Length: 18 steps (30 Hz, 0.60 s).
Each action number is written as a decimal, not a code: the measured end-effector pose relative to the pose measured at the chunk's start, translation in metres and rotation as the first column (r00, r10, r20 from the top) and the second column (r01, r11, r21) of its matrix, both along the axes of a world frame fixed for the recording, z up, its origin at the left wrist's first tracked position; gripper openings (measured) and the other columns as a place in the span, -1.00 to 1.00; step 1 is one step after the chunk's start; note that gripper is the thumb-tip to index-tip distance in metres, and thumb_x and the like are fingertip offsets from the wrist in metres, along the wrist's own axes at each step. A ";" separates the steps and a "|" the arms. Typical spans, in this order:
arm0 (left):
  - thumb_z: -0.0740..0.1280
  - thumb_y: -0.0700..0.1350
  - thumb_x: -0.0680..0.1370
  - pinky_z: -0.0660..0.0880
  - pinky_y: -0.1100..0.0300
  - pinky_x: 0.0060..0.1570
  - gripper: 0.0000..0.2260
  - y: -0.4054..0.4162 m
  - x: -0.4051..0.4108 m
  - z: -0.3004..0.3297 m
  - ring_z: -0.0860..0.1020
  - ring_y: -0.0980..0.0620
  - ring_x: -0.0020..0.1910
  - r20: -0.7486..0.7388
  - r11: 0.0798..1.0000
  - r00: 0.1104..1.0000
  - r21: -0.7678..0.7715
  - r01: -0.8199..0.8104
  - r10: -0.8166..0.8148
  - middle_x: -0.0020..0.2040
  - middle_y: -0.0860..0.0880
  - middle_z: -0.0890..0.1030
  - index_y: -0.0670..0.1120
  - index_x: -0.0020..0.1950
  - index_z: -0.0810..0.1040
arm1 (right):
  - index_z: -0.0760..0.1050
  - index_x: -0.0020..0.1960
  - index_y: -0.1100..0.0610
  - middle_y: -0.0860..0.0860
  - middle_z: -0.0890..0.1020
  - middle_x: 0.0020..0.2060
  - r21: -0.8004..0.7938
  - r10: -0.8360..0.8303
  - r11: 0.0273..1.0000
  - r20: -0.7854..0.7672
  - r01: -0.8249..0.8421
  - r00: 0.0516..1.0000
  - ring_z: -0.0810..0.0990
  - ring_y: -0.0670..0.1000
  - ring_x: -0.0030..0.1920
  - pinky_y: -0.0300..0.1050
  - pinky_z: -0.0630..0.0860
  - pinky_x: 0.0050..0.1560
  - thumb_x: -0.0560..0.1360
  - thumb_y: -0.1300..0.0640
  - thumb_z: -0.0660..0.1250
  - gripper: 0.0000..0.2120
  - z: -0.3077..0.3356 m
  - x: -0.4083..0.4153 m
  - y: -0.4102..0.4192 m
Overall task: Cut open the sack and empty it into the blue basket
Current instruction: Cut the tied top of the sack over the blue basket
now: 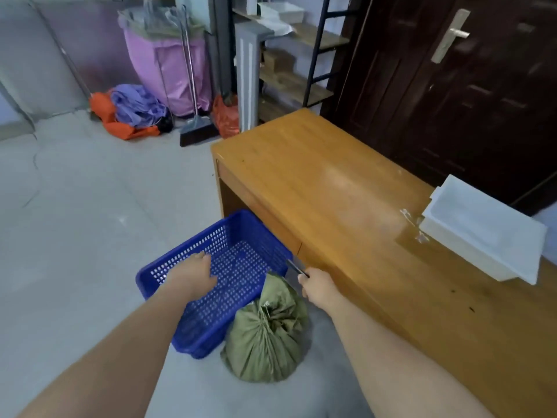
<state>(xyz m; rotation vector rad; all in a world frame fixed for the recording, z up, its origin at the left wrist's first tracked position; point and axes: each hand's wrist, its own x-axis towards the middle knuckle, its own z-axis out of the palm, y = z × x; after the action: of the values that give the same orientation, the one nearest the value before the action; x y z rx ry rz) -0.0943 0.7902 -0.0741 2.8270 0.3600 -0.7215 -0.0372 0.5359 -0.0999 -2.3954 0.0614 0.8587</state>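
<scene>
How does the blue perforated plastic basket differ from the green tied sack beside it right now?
The blue perforated plastic basket is rigid, rectangular, open-topped and empty; the green tied cloth sack is soft, rounded, full and knotted shut. The left hand rests on the basket's rim, while the sack is untouched; the right hand grips a dark tool above it. Both sit on the grey floor, touching.

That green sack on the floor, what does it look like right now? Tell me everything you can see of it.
The sack is olive green, of what looks like woven cloth or plastic. It bulges full and rests on the grey floor. Its neck is gathered and tied shut, with the loose top pointing away from the person. It is not yet cut. It sits against the near right corner of the blue basket, beside the wooden desk. Neither hand touches it.
</scene>
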 end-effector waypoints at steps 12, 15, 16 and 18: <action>0.16 0.03 0.56 0.33 0.02 0.33 -0.52 -0.076 0.033 -0.186 0.28 -0.07 0.43 -0.248 0.988 0.965 -0.143 0.050 -0.085 0.48 -0.08 0.24 -0.13 0.43 0.21 | 0.31 -0.45 0.04 0.00 0.41 -0.49 0.087 -0.175 0.979 -0.085 0.183 0.981 0.39 0.03 -0.40 -0.09 0.24 -0.32 0.57 0.00 0.22 -0.58 -0.165 0.020 -0.027; 0.16 0.02 0.55 0.34 0.00 0.28 -0.54 -0.103 0.060 -0.221 0.30 -0.10 0.40 -0.233 0.986 0.966 -0.148 0.078 -0.111 0.44 -0.09 0.30 -0.13 0.41 0.25 | 0.30 -0.45 0.01 0.03 0.41 -0.48 0.088 -0.272 0.955 -0.125 0.284 0.954 0.41 0.08 -0.32 -0.08 0.28 -0.24 0.57 -0.04 0.19 -0.57 -0.210 0.027 -0.042; 0.16 0.02 0.56 0.34 -0.01 0.27 -0.55 -0.113 0.070 -0.230 0.31 -0.10 0.39 -0.219 0.985 0.967 -0.141 0.104 -0.133 0.43 -0.10 0.31 -0.13 0.40 0.26 | 0.30 -0.45 0.01 0.04 0.40 -0.47 0.091 -0.306 0.943 -0.141 0.320 0.942 0.41 0.08 -0.31 -0.06 0.29 -0.22 0.57 -0.05 0.18 -0.58 -0.224 0.029 -0.047; 0.14 0.04 0.57 0.31 -0.02 0.30 -0.52 -0.136 0.088 -0.246 0.26 -0.11 0.42 -0.195 0.976 0.958 -0.107 0.192 -0.209 0.46 -0.12 0.27 -0.14 0.43 0.22 | 0.30 -0.43 0.03 0.05 0.42 -0.45 0.090 -0.329 0.935 -0.142 0.344 0.933 0.41 0.08 -0.32 -0.05 0.31 -0.22 0.58 -0.06 0.15 -0.59 -0.247 0.030 -0.060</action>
<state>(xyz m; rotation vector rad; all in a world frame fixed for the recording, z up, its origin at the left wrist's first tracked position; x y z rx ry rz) -0.0063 0.6545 -0.3206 2.7391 0.0686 -1.0489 -0.0073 0.4757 -0.3467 -2.1376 0.4489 0.8213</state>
